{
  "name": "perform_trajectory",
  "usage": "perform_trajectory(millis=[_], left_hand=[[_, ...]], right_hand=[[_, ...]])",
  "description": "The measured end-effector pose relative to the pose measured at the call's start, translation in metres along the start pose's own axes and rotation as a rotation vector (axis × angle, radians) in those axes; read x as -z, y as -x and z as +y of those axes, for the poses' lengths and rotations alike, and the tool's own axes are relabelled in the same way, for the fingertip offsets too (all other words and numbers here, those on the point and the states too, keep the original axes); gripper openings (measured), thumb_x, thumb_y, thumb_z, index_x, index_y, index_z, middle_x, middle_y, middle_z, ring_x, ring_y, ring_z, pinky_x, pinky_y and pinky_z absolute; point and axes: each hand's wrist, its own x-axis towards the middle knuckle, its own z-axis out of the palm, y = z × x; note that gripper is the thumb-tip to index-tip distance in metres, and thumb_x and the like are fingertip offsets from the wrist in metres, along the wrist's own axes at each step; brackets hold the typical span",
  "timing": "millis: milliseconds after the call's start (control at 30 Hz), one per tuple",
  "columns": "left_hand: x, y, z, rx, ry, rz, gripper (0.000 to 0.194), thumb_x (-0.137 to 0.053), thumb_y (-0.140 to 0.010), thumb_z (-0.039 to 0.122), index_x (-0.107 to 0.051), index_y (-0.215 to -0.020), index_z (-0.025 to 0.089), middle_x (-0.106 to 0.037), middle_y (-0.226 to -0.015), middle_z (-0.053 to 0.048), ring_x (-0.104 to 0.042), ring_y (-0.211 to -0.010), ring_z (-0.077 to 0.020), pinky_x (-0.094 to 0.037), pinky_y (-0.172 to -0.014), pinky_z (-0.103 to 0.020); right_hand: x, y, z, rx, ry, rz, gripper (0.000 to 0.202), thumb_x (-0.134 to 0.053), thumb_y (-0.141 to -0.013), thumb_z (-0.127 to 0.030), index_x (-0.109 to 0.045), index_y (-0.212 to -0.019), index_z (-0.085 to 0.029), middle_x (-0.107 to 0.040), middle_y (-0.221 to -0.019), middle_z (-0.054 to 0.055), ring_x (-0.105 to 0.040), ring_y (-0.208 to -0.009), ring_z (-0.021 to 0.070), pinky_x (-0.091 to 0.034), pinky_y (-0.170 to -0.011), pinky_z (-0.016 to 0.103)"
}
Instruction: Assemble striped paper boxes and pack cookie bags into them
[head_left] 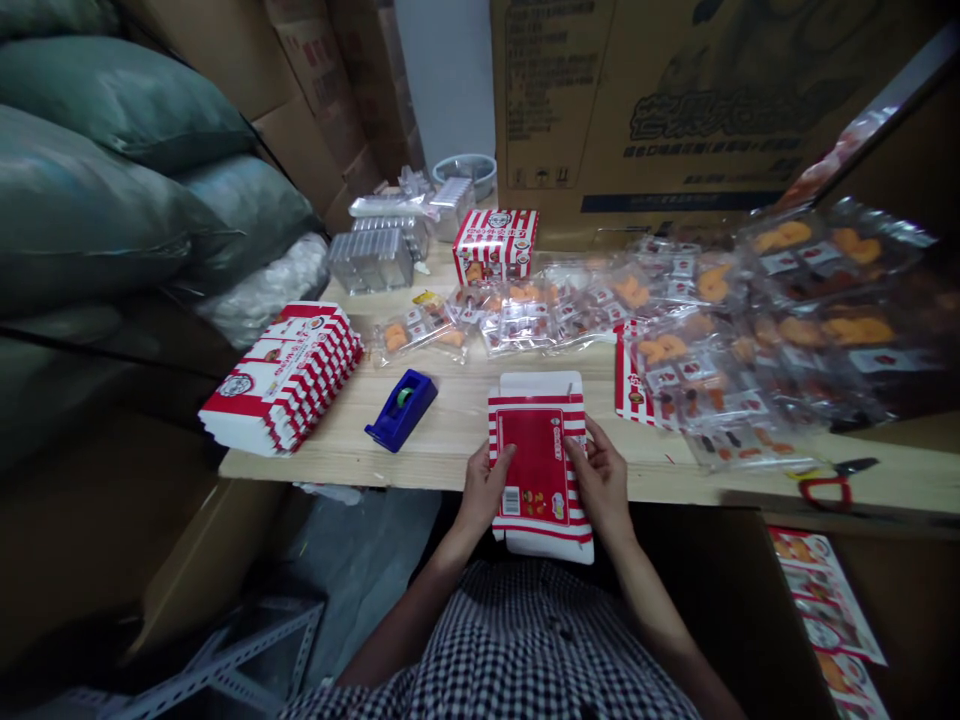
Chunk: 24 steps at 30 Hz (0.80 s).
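A flattened red-and-white striped carton [531,465] is held between my two hands over the table's front edge, its red printed panel facing up. My left hand [484,492] grips its left side, thumb on top. On the right side, my right hand [602,480] holds it the same way. Left of the carton lies a blue tape dispenser [403,410]. A stack of flat striped cartons [285,378] rests at the table's left end. Behind, a folded-up striped box [496,246] stands near clear plastic packs with orange pieces [525,310].
More clear packs [795,330] are heaped on the right, above red-handled scissors [829,485]. Clear plastic trays [373,260] and a bowl [465,172] stand at the back left. Large sacks [112,190] line the left; a big cardboard box [637,120] rises behind the table [465,400].
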Motion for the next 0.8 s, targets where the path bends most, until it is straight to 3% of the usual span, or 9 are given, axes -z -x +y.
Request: perform_trajectory(millis=[100, 200, 267, 333, 433, 567, 667, 800], left_hand=[[0.0, 0.0, 0.006, 0.02, 0.014, -0.027, 0.049, -0.058, -0.091, 0.052, -0.057, -0.127, 0.018, -0.073, -0.112, -0.011, -0.071, -0.094, -0.0249, -0.056, -0.085, -0.037], [0.0, -0.002, 0.013, -0.103, -0.153, 0.011, 0.045, -0.057, -0.093, 0.05, -0.057, -0.126, 0.019, -0.068, -0.122, -0.011, -0.066, -0.109, -0.0253, -0.05, -0.098, -0.038], [-0.001, -0.002, 0.016, -0.149, -0.226, 0.037, 0.043, -0.058, -0.093, 0.048, -0.055, -0.126, 0.02, -0.065, -0.127, -0.011, -0.062, -0.116, -0.025, -0.045, -0.105, -0.039], [-0.001, 0.0, 0.019, -0.098, -0.158, -0.005, 0.045, -0.055, -0.095, 0.048, -0.051, -0.133, 0.024, -0.062, -0.134, -0.01, -0.06, -0.121, -0.0242, -0.043, -0.109, -0.039], [0.006, 0.005, 0.022, 0.079, 0.054, -0.193, 0.052, -0.06, -0.093, 0.045, -0.047, -0.14, 0.029, -0.061, -0.137, -0.008, -0.061, -0.122, -0.0254, -0.046, -0.106, -0.04], [0.022, 0.01, 0.02, 0.266, 0.136, -0.436, 0.055, -0.077, -0.081, 0.035, -0.058, -0.13, 0.019, -0.069, -0.123, -0.011, -0.07, -0.105, -0.0268, -0.053, -0.093, -0.039], [0.027, 0.012, 0.015, 0.263, 0.124, -0.409, 0.05, -0.078, -0.08, 0.034, -0.062, -0.123, 0.015, -0.073, -0.114, -0.011, -0.071, -0.098, -0.0255, -0.055, -0.087, -0.036], [0.022, 0.014, 0.007, 0.19, 0.128, -0.347, 0.052, -0.073, -0.084, 0.039, -0.057, -0.129, 0.017, -0.073, -0.114, -0.011, -0.071, -0.1, -0.0252, -0.056, -0.087, -0.036]], right_hand=[[0.002, -0.002, -0.004, -0.031, 0.059, -0.064, 0.067, -0.069, -0.087, -0.045, -0.046, -0.147, -0.027, -0.072, -0.122, 0.007, -0.07, -0.111, 0.0291, -0.059, -0.091, 0.045], [0.002, 0.0, -0.001, -0.025, 0.175, -0.103, 0.068, -0.067, -0.089, -0.045, -0.041, -0.15, -0.029, -0.062, -0.139, 0.004, -0.053, -0.135, 0.0269, -0.05, -0.106, 0.043], [0.0, 0.004, 0.0, -0.05, 0.169, -0.139, 0.067, -0.068, -0.089, -0.043, -0.041, -0.149, -0.031, -0.059, -0.143, 0.002, -0.048, -0.138, 0.0259, -0.05, -0.106, 0.041], [-0.002, 0.007, -0.001, -0.084, 0.09, -0.164, 0.063, -0.067, -0.09, -0.043, -0.043, -0.147, -0.032, -0.061, -0.14, 0.003, -0.056, -0.131, 0.0264, -0.056, -0.098, 0.041], [-0.002, 0.008, -0.005, -0.106, 0.003, -0.138, 0.052, -0.068, -0.088, -0.043, -0.053, -0.136, -0.03, -0.068, -0.13, 0.005, -0.069, -0.11, 0.0265, -0.062, -0.084, 0.038], [0.002, 0.003, -0.009, -0.126, -0.061, -0.101, 0.045, -0.075, -0.083, -0.039, -0.061, -0.124, -0.028, -0.073, -0.119, 0.005, -0.074, -0.093, 0.0249, -0.063, -0.075, 0.035], [0.004, 0.001, -0.006, -0.153, -0.105, -0.096, 0.04, -0.077, -0.082, -0.038, -0.064, -0.118, -0.027, -0.075, -0.113, 0.005, -0.074, -0.092, 0.0245, -0.062, -0.076, 0.036], [0.002, -0.001, 0.001, -0.139, -0.113, -0.08, 0.038, -0.077, -0.081, -0.038, -0.065, -0.116, -0.025, -0.075, -0.114, 0.005, -0.074, -0.093, 0.0242, -0.062, -0.079, 0.036]])
